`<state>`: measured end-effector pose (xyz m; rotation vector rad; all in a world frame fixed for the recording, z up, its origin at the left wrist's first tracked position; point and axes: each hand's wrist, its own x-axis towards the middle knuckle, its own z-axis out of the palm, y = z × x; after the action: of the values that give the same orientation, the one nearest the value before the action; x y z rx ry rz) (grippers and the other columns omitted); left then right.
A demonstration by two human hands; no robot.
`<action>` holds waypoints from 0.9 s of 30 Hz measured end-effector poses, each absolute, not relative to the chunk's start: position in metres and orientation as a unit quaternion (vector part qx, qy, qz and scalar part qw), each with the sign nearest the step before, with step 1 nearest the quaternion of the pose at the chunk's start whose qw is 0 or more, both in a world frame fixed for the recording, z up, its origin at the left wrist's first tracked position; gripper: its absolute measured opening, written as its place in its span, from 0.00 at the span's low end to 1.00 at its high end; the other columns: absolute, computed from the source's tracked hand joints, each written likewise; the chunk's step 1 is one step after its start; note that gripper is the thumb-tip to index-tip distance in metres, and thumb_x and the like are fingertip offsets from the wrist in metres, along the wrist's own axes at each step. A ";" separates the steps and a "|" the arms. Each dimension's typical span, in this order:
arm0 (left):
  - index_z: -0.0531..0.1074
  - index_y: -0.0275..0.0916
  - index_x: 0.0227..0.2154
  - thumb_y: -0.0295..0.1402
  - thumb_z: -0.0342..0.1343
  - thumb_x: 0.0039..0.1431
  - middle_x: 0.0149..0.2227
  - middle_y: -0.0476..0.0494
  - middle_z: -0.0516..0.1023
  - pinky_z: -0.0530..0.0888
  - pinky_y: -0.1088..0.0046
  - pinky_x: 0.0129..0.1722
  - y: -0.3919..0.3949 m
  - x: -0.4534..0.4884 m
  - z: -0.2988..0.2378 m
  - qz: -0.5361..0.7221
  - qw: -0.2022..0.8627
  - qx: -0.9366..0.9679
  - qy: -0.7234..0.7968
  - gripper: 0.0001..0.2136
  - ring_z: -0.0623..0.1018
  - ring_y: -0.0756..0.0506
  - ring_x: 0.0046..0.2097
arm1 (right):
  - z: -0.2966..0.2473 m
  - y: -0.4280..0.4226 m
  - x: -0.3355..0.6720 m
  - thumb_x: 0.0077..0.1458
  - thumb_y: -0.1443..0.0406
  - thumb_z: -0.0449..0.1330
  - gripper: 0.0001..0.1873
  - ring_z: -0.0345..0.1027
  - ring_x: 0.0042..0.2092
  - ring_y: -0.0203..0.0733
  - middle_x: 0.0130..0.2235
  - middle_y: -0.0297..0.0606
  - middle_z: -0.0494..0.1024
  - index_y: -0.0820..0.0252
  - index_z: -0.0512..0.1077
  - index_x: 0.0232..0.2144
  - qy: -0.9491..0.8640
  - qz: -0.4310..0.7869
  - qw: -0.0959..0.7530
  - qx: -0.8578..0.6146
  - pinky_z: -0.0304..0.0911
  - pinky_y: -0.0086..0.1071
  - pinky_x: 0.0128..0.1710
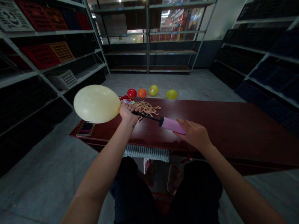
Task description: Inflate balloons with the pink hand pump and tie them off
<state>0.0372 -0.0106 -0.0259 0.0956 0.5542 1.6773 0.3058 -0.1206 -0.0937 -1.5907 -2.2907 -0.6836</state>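
Note:
A large pale yellow balloon [97,103], inflated, sticks out to the left of my left hand [128,112]. That hand is closed around the balloon's neck and the end of a balloon pump. The pump's black rod [149,116] runs right from there into its pink barrel [172,125]. My right hand [193,133] is wrapped round the barrel's far end. Just beyond my left hand lies a heap of tan, uninflated balloons [147,108] on the table. Some red pieces [126,97] lie behind that hand, partly hidden.
The dark red table [222,128] spans the space before me. A blurred-out flat object [85,128] lies at its left corner. Beyond the far edge are a red balloon [131,92], an orange balloon [142,93] and two yellow balloons [153,90]. Shelves with crates [61,51] stand around.

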 end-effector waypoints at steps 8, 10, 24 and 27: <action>0.46 0.41 0.20 0.38 0.45 0.67 0.13 0.59 0.47 0.51 0.78 0.15 0.012 0.019 -0.014 0.759 0.592 0.064 0.263 0.21 0.51 0.56 0.13 | -0.123 -0.104 0.300 0.60 0.52 0.55 0.22 0.73 0.38 0.45 0.39 0.42 0.80 0.59 0.70 0.50 -0.760 -0.211 0.234 -0.568 0.60 0.33 0.35; 0.46 0.41 0.20 0.38 0.47 0.67 0.14 0.58 0.48 0.52 0.78 0.15 0.016 0.022 -0.010 0.771 0.579 0.078 0.253 0.21 0.51 0.56 0.13 | -0.127 -0.096 0.294 0.58 0.53 0.56 0.21 0.74 0.38 0.46 0.40 0.42 0.80 0.58 0.71 0.49 -0.740 -0.200 0.265 -0.584 0.60 0.34 0.34; 0.49 0.40 0.18 0.41 0.49 0.67 0.13 0.57 0.48 0.50 0.76 0.14 -0.007 0.130 -0.050 0.761 0.582 0.121 0.260 0.23 0.51 0.55 0.13 | -0.143 -0.084 0.280 0.55 0.56 0.57 0.22 0.70 0.37 0.47 0.39 0.44 0.78 0.58 0.70 0.50 -0.703 -0.190 0.275 -0.628 0.56 0.36 0.33; 0.50 0.40 0.18 0.41 0.49 0.67 0.13 0.57 0.48 0.50 0.76 0.14 -0.008 0.141 -0.056 0.756 0.591 0.122 0.255 0.23 0.51 0.55 0.13 | -0.142 -0.085 0.280 0.55 0.55 0.57 0.20 0.69 0.37 0.48 0.39 0.44 0.78 0.59 0.71 0.47 -0.691 -0.183 0.273 -0.643 0.55 0.36 0.33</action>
<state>0.1413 -0.0080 -0.0562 0.2848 0.5928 1.7580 0.2803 -0.0850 -0.1420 -1.7316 -1.8607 -0.4918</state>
